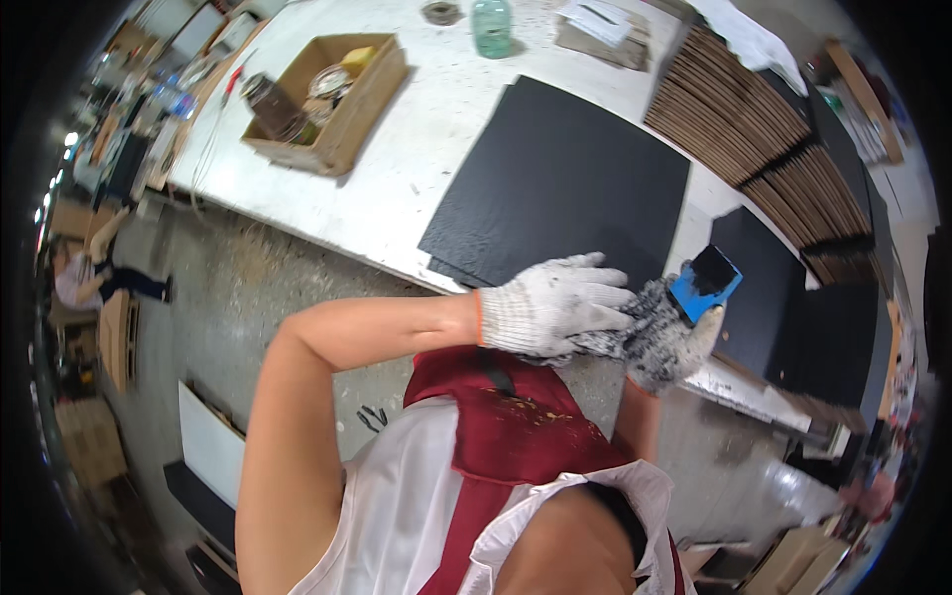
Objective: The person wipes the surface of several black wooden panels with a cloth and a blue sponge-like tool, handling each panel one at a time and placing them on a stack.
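My left hand [550,305], in a white knit glove, reaches across my body and grips the wrist and back of my right glove. My right hand [662,337], in a speckled grey glove, holds a blue sanding block [704,283] with a black face, raised near the table's front edge. Just beyond both hands a large black board [560,178] lies flat on the white table [397,188]. I wear a red apron over a white top.
An open cardboard box [332,99] with tape rolls and tins stands at the table's left. A green glass jar [492,27] is at the back. Stacked brown and black boards [764,139] fan out at right. Another black board [793,307] lies right of my hands.
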`<state>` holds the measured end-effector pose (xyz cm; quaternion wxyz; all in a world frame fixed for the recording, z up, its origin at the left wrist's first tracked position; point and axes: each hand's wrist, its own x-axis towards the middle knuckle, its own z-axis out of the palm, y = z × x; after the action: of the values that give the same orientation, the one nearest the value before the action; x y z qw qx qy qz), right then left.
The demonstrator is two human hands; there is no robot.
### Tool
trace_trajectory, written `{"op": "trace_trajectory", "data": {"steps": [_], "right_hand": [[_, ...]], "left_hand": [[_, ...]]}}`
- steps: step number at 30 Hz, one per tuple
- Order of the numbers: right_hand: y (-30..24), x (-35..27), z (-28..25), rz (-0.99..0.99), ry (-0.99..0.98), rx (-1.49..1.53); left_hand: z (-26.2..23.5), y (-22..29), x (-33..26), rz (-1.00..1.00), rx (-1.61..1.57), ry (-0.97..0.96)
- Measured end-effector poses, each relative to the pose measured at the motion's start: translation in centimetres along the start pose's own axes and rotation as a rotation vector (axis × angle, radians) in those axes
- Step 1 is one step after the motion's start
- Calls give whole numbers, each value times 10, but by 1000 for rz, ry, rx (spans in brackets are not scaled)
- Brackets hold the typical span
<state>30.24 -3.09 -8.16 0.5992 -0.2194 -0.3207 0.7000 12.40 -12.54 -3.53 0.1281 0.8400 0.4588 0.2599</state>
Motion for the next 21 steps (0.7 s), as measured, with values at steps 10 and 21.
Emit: {"op": "trace_trajectory", "data": {"steps": [10, 21], "right_hand": [[28, 12, 176, -489, -1696, -1063], [111, 99, 192, -927, -1635, -1211]], "left_hand": [[103, -26, -32, -240, -959, 254], [33, -5, -12, -82, -117, 324]]}}
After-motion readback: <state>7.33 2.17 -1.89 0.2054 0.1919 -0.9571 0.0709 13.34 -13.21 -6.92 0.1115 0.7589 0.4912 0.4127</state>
